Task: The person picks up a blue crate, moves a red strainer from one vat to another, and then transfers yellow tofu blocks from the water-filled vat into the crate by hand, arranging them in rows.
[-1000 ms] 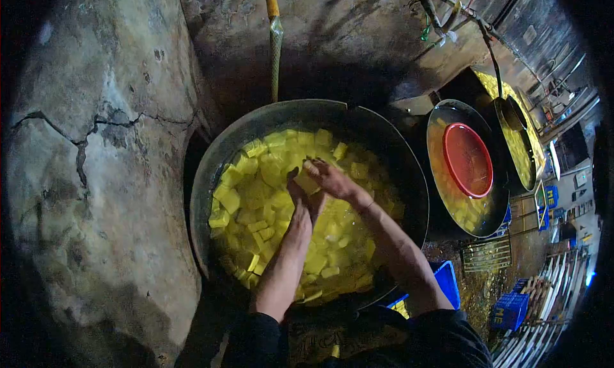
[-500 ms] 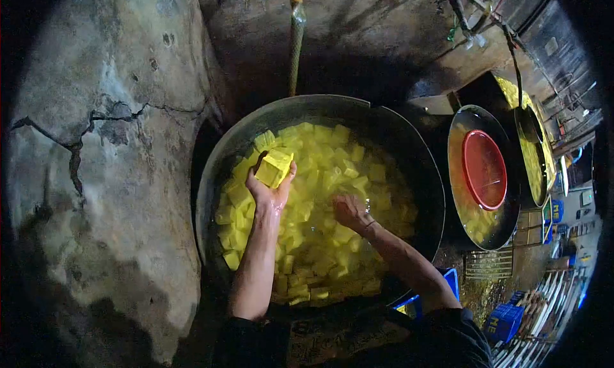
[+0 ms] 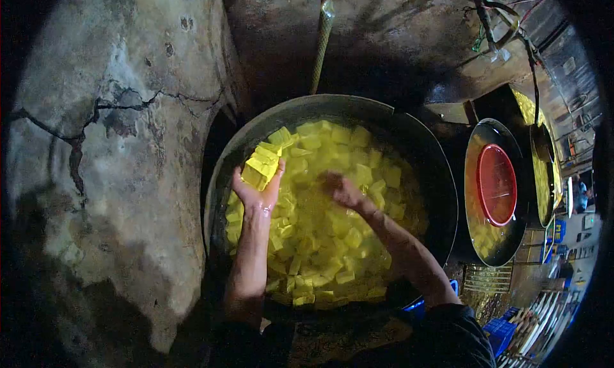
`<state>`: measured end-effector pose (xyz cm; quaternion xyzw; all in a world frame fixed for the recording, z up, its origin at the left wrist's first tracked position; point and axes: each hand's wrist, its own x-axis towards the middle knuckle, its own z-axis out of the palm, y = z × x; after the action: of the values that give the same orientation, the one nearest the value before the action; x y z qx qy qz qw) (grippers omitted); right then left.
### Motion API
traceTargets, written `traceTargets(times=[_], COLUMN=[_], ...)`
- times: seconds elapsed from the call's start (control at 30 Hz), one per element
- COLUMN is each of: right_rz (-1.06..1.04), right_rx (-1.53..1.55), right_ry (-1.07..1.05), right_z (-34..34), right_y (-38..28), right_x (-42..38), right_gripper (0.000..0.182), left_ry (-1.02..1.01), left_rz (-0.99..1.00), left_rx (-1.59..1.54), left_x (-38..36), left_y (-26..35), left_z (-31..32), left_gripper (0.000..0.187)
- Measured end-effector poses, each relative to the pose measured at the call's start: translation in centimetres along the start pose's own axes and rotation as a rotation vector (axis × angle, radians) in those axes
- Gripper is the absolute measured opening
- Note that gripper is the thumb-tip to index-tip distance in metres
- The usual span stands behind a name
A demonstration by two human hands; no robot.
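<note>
Yellow blocks that look like tofu (image 3: pixel 345 277) fill a large round vat (image 3: pixel 332 100) of cloudy yellow liquid. On the left side of the vat, my left hand (image 3: pixel 259 192) is raised palm-up, its fingers and thumb closed round a small stack of yellow tofu blocks (image 3: pixel 261 166). My right hand (image 3: pixel 345 192) is over the middle of the vat, at or just above the liquid, to the right of the stack. Motion smears its fingers, so I cannot make out whether they hold anything.
A cracked concrete wall (image 3: pixel 141 176) rises close on the left. A hose (image 3: pixel 321 54) comes down behind the vat. To the right stands a second pan (image 3: pixel 489 256) with a red basin (image 3: pixel 497 185) in it. Blue crates (image 3: pixel 500 335) and slats lie at the lower right.
More blocks now show in my left hand, stacked in a row. My right hand has shifted up and left across the vat, towards the stack. The camera view has moved slightly.
</note>
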<state>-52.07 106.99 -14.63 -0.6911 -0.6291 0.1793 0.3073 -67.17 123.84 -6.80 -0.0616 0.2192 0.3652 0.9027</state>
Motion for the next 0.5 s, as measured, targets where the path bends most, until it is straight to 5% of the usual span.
traceTargets(times=[0.13, 0.23, 0.27, 0.4, 0.47, 0.5], right_rz=[0.581, 0.531, 0.52, 0.548, 0.345, 0.32], right_rx=[-0.042, -0.304, -0.337, -0.167, -0.292, 0.382], right_ry=[0.074, 0.159, 0.013, -0.015, -0.267, 0.034], right_z=[-3.0, -1.6, 0.4, 1.5, 0.3, 0.6], right_y=[-0.9, -1.5, 0.9, 2.6, 5.0, 5.6], right_x=[5.7, 9.0, 9.4, 9.6, 9.0, 6.5], right_gripper=[0.042, 0.044, 0.043, 0.04, 0.04, 0.041], left_ry=[0.003, -0.028, -0.061, 0.002, 0.131, 0.077], left_rz=[0.028, 0.036, 0.017, -0.01, 0.02, 0.001], left_rx=[0.028, 0.037, 0.013, -0.036, -0.027, -0.017], left_x=[0.1, 0.0, 0.0, 0.1, 0.3, 0.8], left_y=[0.7, 0.5, 0.4, 0.1, -0.2, 0.0], left_z=[-0.3, -0.9, -1.1, -1.9, -2.4, -3.6], left_gripper=[0.045, 0.048, 0.049, 0.048, 0.044, 0.042])
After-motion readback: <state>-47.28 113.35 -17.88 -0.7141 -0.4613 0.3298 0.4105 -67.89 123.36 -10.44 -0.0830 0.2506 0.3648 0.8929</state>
